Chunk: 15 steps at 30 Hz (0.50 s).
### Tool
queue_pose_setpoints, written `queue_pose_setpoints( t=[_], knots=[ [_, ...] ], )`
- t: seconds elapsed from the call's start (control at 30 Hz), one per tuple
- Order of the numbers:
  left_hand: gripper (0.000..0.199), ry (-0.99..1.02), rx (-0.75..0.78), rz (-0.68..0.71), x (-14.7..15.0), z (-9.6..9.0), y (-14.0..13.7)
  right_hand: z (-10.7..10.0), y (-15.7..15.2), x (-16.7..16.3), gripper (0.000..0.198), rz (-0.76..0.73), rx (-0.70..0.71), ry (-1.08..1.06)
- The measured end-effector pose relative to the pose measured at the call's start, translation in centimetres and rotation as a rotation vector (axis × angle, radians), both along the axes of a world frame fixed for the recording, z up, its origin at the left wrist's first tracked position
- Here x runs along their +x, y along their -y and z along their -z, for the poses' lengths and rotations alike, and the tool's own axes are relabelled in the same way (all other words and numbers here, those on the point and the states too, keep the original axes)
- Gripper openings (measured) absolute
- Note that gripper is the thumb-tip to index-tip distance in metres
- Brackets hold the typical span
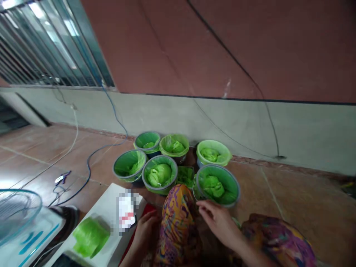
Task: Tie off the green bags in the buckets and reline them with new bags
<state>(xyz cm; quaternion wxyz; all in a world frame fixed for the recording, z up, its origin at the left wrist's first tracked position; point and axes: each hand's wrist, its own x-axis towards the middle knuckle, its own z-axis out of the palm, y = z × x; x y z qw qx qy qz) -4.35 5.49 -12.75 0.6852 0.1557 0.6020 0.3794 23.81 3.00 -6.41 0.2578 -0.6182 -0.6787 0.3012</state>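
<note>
My right hand (218, 221) is just in front of the near right bucket (236, 185), which is lined with a green plastic bag. Its fingers are loosely bent and a little apart, and I see nothing in them. Inside that bucket lies a bunched green bag (213, 186). My left hand (146, 225) is low beside my left knee, between the patterned cloth (178, 218) over my leg and the white box (107, 202). A red edge shows by its fingers, which are partly hidden and blurred. A green plastic bundle (91, 237) rests on the box.
Several more lined buckets (160, 174) stand close together by the wall, with a small green-lined basket (185, 176) among them. A blue cable (88, 163) crosses the floor at left. A scale (36, 237) with a clear bowl (16, 213) sits at lower left.
</note>
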Motion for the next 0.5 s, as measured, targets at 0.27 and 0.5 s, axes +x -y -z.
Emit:
queue_pose_setpoints(
  t=[0.27, 0.5],
  knots=[
    [0.020, -0.437, 0.646, 0.523, 15.5, -7.4, -14.2, 8.1, -4.8, 17.7, 0.021, 0.448, -0.338, 0.435],
    [0.034, -0.371, 0.422, 0.606, 25.1, 6.3, -19.4, 13.6, -7.9, 19.7, 0.017, 0.671, -0.275, 0.426]
  ],
)
